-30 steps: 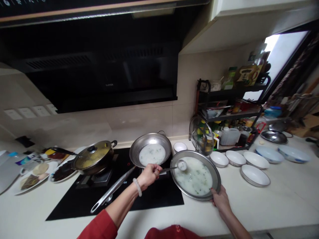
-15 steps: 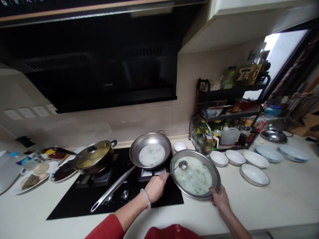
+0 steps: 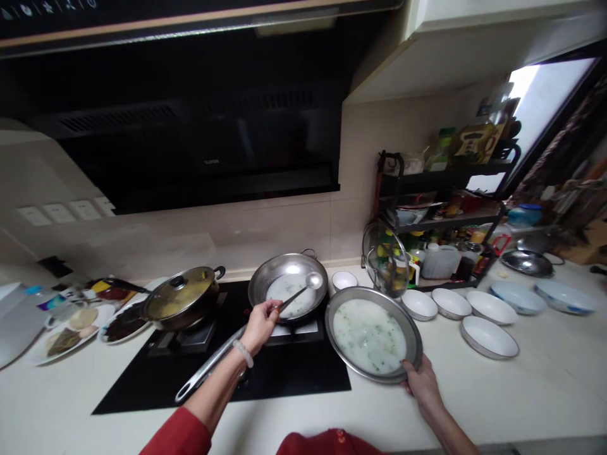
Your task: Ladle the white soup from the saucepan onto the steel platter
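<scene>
My left hand (image 3: 260, 324), with a pale bracelet at the wrist, is closed on the handle of a metal ladle (image 3: 313, 280). The ladle's bowl is over the steel wok (image 3: 258, 278), which sits on the right burner with white, green-flecked soup (image 3: 288, 301) in it. My right hand (image 3: 422, 381) grips the near right rim of a wide metal basin (image 3: 411, 328). This basin holds more of the same white liquid with green bits and stands right of the wok, tilted a little.
A lidded pan (image 3: 183, 297) sits on the left burner, beside plates of food (image 3: 71, 335). Several white bowls (image 3: 490, 337) are on the counter at right. A glass lid (image 3: 386, 259) leans against the black spice rack (image 3: 441, 221). The range hood (image 3: 203, 145) hangs above.
My left hand has moved left, bringing the ladle out of the basin and over the wok. My right hand still holds the basin in the same place.
</scene>
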A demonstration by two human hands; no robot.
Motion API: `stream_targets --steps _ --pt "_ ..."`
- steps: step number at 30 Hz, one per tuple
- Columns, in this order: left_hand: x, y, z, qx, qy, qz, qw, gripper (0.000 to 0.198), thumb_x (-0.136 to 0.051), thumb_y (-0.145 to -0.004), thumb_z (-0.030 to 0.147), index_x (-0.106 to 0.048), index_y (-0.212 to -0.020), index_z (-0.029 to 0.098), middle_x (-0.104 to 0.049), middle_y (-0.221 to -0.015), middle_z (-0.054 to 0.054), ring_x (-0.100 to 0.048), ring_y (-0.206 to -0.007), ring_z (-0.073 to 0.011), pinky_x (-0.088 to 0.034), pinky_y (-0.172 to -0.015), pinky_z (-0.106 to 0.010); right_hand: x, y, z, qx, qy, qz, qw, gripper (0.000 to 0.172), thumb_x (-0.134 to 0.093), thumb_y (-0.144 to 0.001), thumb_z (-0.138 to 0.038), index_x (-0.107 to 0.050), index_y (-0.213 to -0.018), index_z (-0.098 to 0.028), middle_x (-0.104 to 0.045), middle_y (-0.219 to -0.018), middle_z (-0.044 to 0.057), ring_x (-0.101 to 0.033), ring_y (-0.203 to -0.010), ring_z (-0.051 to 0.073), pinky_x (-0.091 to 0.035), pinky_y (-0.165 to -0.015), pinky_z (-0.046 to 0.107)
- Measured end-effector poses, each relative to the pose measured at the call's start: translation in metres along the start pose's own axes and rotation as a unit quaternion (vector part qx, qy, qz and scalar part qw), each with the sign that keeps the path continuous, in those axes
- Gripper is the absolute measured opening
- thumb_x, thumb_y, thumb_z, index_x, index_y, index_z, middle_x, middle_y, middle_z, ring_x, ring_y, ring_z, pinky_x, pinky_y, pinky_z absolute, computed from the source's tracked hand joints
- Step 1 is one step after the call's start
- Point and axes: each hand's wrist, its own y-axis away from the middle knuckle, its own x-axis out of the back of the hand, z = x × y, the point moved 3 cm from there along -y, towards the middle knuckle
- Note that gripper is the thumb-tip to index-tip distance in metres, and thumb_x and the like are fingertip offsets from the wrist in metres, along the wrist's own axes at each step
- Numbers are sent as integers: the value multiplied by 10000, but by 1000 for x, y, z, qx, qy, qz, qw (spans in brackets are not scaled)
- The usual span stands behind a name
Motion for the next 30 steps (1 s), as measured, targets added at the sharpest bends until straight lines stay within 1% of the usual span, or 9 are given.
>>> stream_targets --steps 2,5,8,11,15,20,25,27,30 --pt "13 -7 -5 -1 -79 12 997 261 -539 -788 173 -667 -1009 117 -713 -846 -61 -651 -803 -169 -482 -698 -232 0 -1 1 -1 1 -2 1000 582 -547 -765 -292 -397 -1298 -113 -586 -616 3 -506 -373 143 -377 -323 240" --pt "25 -12 -12 -4 -204 16 979 265 -509 -794 90 -676 -992 146 -726 -953 -73 -657 -935 -181 -473 -811 -237 0 -2 3 -5 4 -4 1000 634 -560 -760 -303 -371 -1334 -111 -616 -652 21 -524 -386 151 -387 -334 246" --pt "29 -12 -16 -11 -289 8 957 262 -509 -800 65 -685 -968 162 -727 -991 -75 -655 -979 -190 -452 -866 -243 0 -2 2 -3 6 -9 1000 656 -560 -765 -309 -354 -1353 -107 -627 -652 25 -523 -382 150 -384 -336 244" --pt "29 -14 -19 -21 -329 9 944 263 -493 -816 65 -686 -967 160 -729 -985 -82 -656 -984 -197 -448 -866 -245 0 0 -1 -11 11 -9 1000 642 -547 -774 -304 -356 -1355 -106 -615 -629 19 -526 -384 157 -391 -338 247" --pt "29 -18 -25 -30 -344 12 938 267 -473 -832 77 -686 -974 153 -730 -961 -93 -662 -969 -204 -452 -855 -252 1 1 -3 -10 12 -3 1000 626 -534 -779 -294 -362 -1350 -104 -610 -635 25 -530 -385 165 -395 -333 258" --pt "27 -20 -28 -29 -346 7 938 248 -490 -826 79 -690 -949 158 -730 -954 -106 -668 -946 -212 -452 -831 -257 1 0 0 -2 5 -8 1000 632 -529 -779 -302 -356 -1352 -99 -614 -643 30 -528 -386 165 -387 -329 255" --pt "20 -19 -30 -25 -324 -13 946 236 -509 -805 63 -692 -917 161 -729 -964 -93 -663 -950 -197 -442 -832 -239 1 0 0 -5 4 -5 1000 660 -557 -753 -307 -360 -1353 -116 -661 -734 67 -543 -399 166 -408 -343 266" --pt "20 -20 -33 -3 -292 -10 956 222 -517 -793 62 -692 -895 153 -729 -928 -83 -664 -914 -178 -451 -794 -224 1 0 0 -6 5 -6 1000 663 -559 -752 -308 -360 -1352 -107 -659 -741 72 -547 -403 165 -406 -341 263" --pt "23 -23 -40 59 -224 1 973 173 -546 -781 83 -686 -867 136 -702 -745 -45 -649 -723 -133 -450 -639 -190 1 -1 1 -4 7 -8 1000 662 -548 -765 -309 -350 -1359 -94 -652 -727 64 -543 -404 161 -401 -338 255"
